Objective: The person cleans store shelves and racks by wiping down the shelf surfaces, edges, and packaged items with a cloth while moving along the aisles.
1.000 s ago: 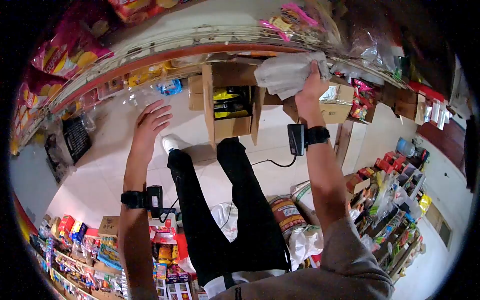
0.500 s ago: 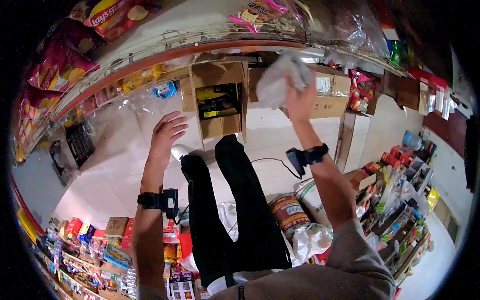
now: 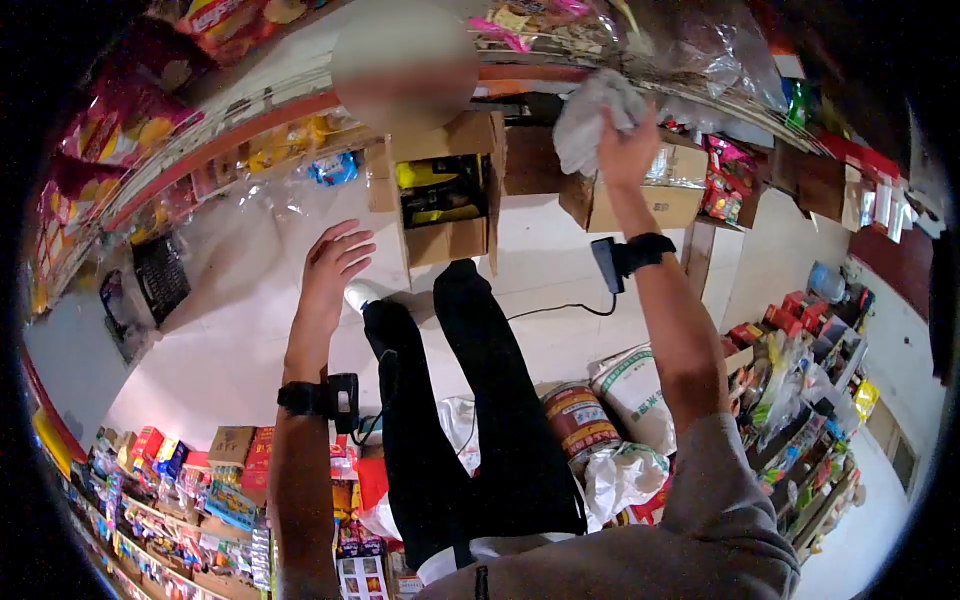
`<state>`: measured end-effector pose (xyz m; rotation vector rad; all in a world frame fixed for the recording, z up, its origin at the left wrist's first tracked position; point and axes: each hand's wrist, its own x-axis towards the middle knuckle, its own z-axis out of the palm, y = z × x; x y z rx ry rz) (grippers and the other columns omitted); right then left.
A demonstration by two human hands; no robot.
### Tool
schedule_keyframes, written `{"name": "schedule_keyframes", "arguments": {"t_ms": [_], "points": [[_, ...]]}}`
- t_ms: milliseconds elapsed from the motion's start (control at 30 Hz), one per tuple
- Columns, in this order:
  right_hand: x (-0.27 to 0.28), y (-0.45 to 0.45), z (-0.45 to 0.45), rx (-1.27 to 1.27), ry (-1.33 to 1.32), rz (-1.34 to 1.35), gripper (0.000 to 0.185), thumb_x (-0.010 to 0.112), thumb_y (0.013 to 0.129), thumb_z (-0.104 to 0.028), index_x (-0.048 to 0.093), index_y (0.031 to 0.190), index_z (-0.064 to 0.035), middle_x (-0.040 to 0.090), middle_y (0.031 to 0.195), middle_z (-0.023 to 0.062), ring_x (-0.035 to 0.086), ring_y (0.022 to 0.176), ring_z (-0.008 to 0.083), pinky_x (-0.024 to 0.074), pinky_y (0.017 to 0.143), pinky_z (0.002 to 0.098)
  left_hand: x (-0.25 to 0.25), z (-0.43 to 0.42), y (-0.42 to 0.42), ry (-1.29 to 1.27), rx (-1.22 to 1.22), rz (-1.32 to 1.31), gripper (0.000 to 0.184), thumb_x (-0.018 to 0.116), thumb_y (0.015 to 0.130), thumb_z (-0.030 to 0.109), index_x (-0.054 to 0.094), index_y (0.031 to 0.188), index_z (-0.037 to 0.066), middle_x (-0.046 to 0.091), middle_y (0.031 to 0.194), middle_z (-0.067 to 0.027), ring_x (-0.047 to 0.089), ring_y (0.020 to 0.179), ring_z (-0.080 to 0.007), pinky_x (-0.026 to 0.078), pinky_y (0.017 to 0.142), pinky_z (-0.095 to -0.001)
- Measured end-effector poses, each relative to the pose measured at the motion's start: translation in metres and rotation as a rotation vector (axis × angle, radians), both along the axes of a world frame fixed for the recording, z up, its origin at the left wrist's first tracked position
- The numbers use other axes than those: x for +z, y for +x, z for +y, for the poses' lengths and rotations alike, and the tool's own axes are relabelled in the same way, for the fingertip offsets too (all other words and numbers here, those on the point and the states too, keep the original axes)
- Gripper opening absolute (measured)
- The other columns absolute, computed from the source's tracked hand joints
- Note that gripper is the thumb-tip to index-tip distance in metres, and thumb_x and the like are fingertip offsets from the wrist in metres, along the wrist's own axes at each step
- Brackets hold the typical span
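Observation:
My right hand (image 3: 628, 152) is closed around a crumpled grey-white cloth (image 3: 588, 128). The cloth is up against the front of the shelf, near its red edge strip (image 3: 530, 73); whether it touches the strip I cannot tell. Fingers apart and holding nothing, my left hand (image 3: 338, 260) hovers over the pale floor, left of an open cardboard box (image 3: 447, 243). Yellow-and-black packets (image 3: 440, 190) lie inside that box. Below the cloth stands a second cardboard box (image 3: 645, 208).
Chip bags (image 3: 130, 130) fill the shelf at upper left. A black crate (image 3: 160, 278) stands on the left. Behind my legs are a brown-red tub (image 3: 580, 422), a white sack (image 3: 640, 395) and shelves of packaged goods (image 3: 200, 530). A blurred round patch hides part of the shelf.
My right hand has moved the cloth a little to the right and up along the shelf. My left hand has barely moved. The blurred patch has appeared over the shelf.

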<state>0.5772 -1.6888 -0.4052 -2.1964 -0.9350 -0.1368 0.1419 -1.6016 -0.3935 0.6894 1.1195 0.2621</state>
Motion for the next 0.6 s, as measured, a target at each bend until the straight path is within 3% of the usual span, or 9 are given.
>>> {"name": "schedule_keyframes", "arguments": {"t_ms": [133, 200, 233, 400, 433, 467, 500, 567, 600], "points": [[-0.005, 0.021, -0.03, -0.196, 0.041, 0.234, 0.05, 0.08, 0.084, -0.024, 0.062, 0.122, 0.0035, 0.073, 0.105, 0.0192, 0.072, 0.095, 0.0282, 0.0548, 0.083, 0.0393, 0.005, 0.0, -0.01, 0.009, 0.046, -0.033, 0.038, 0.046, 0.103, 0.027, 0.055, 0.133, 0.005, 0.067, 0.123, -0.0126, 0.066, 0.111, -0.0232, 0.05, 0.097, -0.0352], [0.008, 0.008, -0.055, 0.012, -0.279, 0.157, 0.054, 0.082, 0.081, -0.026, 0.06, 0.122, 0.0027, 0.073, 0.101, 0.0205, 0.072, 0.091, 0.0367, 0.0562, 0.079, 0.0427, 0.0, -0.003, -0.018, -0.013, 0.055, -0.06, 0.038, 0.048, 0.103, 0.027, 0.056, 0.133, 0.004, 0.068, 0.122, -0.012, 0.067, 0.109, -0.0224, 0.05, 0.097, -0.0354], [0.017, -0.002, -0.063, 0.202, -0.282, 0.179, 0.053, 0.081, 0.082, -0.027, 0.061, 0.121, 0.0019, 0.073, 0.105, 0.0207, 0.071, 0.096, 0.0356, 0.0556, 0.085, 0.0416, 0.002, -0.005, -0.021, -0.01, 0.059, -0.06, 0.038, 0.048, 0.103, 0.027, 0.056, 0.133, 0.004, 0.068, 0.122, -0.012, 0.067, 0.109, -0.0224, 0.05, 0.097, -0.0354], [0.064, -0.085, -0.093, 0.333, -0.244, 0.465, 0.049, 0.079, 0.084, -0.024, 0.06, 0.121, 0.0023, 0.071, 0.107, 0.0234, 0.069, 0.101, 0.0368, 0.0539, 0.09, 0.0412, 0.017, -0.032, -0.029, 0.025, -0.056, -0.036, 0.039, 0.053, 0.101, 0.029, 0.059, 0.132, 0.007, 0.069, 0.122, -0.0099, 0.066, 0.109, -0.021, 0.05, 0.097, -0.0347], [0.066, -0.096, -0.099, 0.438, -0.253, 0.547, 0.049, 0.078, 0.085, -0.024, 0.059, 0.122, 0.0025, 0.07, 0.108, 0.0243, 0.068, 0.102, 0.0374, 0.0534, 0.091, 0.0412, 0.026, -0.038, -0.025, 0.036, -0.103, 0.021, 0.038, 0.055, 0.1, 0.028, 0.06, 0.131, 0.006, 0.07, 0.12, -0.0095, 0.067, 0.107, -0.0201, 0.051, 0.095, -0.0346], [0.033, -0.103, -0.122, 0.409, -0.391, 0.421, 0.049, 0.077, 0.085, -0.021, 0.058, 0.124, 0.0019, 0.071, 0.107, 0.0228, 0.068, 0.104, 0.0372, 0.0535, 0.091, 0.0409, 0.032, -0.046, -0.024, 0.004, -0.121, 0.018, 0.038, 0.056, 0.1, 0.027, 0.06, 0.131, 0.006, 0.07, 0.119, -0.009, 0.067, 0.106, -0.0194, 0.05, 0.096, -0.0341], [0.075, -0.135, -0.107, 0.403, -0.385, 0.484, 0.052, 0.077, 0.085, -0.022, 0.056, 0.127, 0.0005, 0.071, 0.107, 0.0211, 0.069, 0.105, 0.0373, 0.0541, 0.089, 0.0411, 0.034, -0.056, -0.025, 0.007, -0.159, -0.026, 0.038, 0.057, 0.1, 0.027, 0.06, 0.131, 0.006, 0.07, 0.119, -0.0088, 0.066, 0.108, -0.0187, 0.05, 0.096, -0.0339], [0.097, -0.173, -0.111, 0.408, -0.403, 0.688, 0.05, 0.076, 0.086, -0.024, 0.056, 0.126, -0.0013, 0.071, 0.108, 0.0213, 0.069, 0.102, 0.039, 0.0551, 0.087, 0.0415, 0.05, -0.075, -0.024, 0.02, -0.253, -0.06, 0.04, 0.058, 0.1, 0.027, 0.058, 0.134, 0.008, 0.068, 0.122, -0.0089, 0.064, 0.111, -0.0184, 0.05, 0.098, -0.0341], [0.102, -0.193, -0.113, 0.414, -0.433, 0.645, 0.039, 0.076, 0.086, -0.017, 0.059, 0.117, -0.0015, 0.074, 0.1, 0.0155, 0.073, 0.096, 0.0278, 0.0549, 0.085, 0.0357, 0.063, -0.083, -0.021, 0.032, -0.311, -0.052, 0.042, 0.059, 0.1, 0.027, 0.056, 0.137, 0.009, 0.066, 0.124, -0.0091, 0.062, 0.113, -0.0188, 0.049, 0.098, -0.0344]]}}
